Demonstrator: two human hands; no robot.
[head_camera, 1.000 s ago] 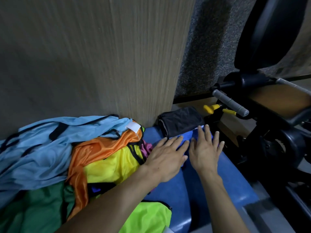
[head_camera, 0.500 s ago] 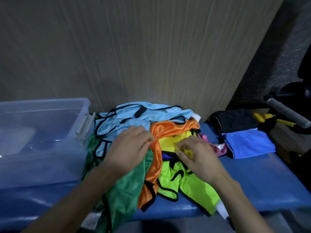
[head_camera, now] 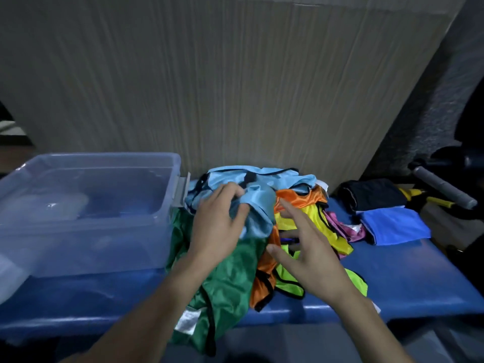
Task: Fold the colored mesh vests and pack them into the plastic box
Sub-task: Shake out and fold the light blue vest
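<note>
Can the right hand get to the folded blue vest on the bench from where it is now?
Probably yes. The right hand hovers open over the heap, holding nothing, and the folded blue vest lies uncovered to its right on the bench, with only the low yellow vest and pink vest between.

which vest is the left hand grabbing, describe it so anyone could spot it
Start at the clear plastic box on the blue bench; the heap of vests lies just right of it. The left hand grips the light blue vest at the heap's top, the only pale blue one, black-trimmed, above the green vest and orange vest.
</note>
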